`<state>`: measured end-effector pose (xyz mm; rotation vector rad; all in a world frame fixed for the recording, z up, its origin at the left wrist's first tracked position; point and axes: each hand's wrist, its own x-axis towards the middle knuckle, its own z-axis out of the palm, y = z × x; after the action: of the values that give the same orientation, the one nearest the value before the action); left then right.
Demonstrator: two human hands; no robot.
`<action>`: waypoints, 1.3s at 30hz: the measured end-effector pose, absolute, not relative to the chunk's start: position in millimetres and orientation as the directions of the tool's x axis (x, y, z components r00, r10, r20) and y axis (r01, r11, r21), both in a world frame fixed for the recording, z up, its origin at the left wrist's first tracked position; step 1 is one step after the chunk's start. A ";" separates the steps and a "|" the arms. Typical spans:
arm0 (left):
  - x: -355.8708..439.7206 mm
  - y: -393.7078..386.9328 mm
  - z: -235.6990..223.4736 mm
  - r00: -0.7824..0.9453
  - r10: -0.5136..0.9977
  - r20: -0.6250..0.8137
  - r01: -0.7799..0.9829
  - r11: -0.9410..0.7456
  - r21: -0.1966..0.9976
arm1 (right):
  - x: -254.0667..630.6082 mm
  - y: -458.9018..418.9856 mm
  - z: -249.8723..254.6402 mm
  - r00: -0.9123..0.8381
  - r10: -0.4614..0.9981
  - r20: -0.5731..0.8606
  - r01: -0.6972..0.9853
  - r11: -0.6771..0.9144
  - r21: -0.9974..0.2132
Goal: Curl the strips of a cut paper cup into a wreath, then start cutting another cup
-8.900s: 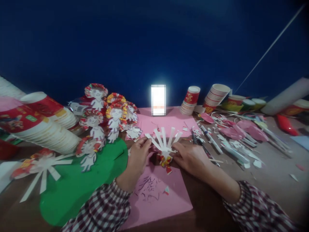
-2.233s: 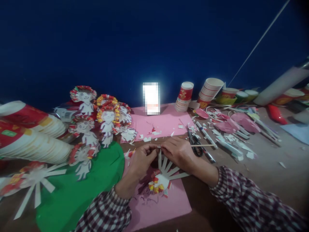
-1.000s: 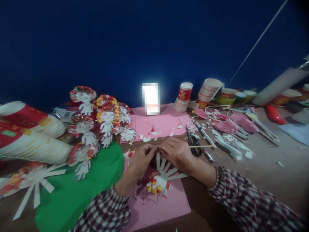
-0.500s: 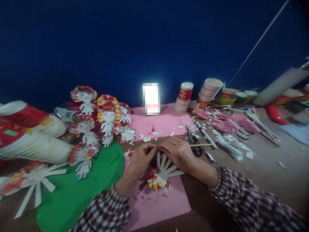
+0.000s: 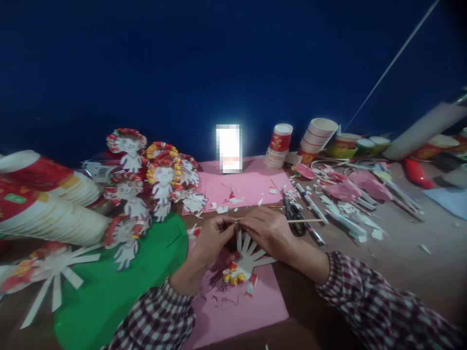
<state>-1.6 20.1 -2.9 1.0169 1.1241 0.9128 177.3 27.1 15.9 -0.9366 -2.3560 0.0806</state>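
Observation:
A paper cup cut into fanned strips (image 5: 248,262) lies over the pink paper (image 5: 251,311), with several strips rolled into red and yellow curls (image 5: 233,277) at its near edge. My left hand (image 5: 207,243) is closed in a pinch at the far end of one white strip. Against its fingertips, my right hand (image 5: 268,233) is closed around a thin wooden stick (image 5: 305,221), whose free end sticks out to the right. What lies exactly between the fingertips is too small to make out. Purple shreds (image 5: 224,299) and a red paper scrap (image 5: 250,290) lie close by.
Paper-cup dolls (image 5: 163,180) with curled rims stand at the left by a green mat (image 5: 120,301) and stacked paper cups (image 5: 54,214). Scissors (image 5: 295,218), a marker pen (image 5: 312,203) and white scraps lie right of my hands. More cup stacks (image 5: 316,138) stand behind.
Both hands stay almost in place at the strip's end. My left fingertips and the stick have shifted only slightly.

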 end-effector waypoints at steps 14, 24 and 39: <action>-1.2 20.6 0.5 0.314 0.882 -0.351 -0.139 0.409 0.902 | 178.9 28.5 14.7 -0.574 0.596 0.562 0.582 0.779 -0.232; 0.0 17.9 0.1 0.266 0.900 -0.345 -0.138 0.390 0.910 | 178.3 28.3 16.0 -0.574 0.595 0.563 0.574 0.782 -0.242; 0.2 18.4 0.0 0.187 0.939 -0.290 0.030 0.289 0.957 | 177.1 28.1 12.9 -0.561 0.615 0.554 0.596 0.765 -0.246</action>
<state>0.2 18.4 0.0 1.0769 1.1964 0.8547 177.1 28.1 12.9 -0.9006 -2.3225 0.0398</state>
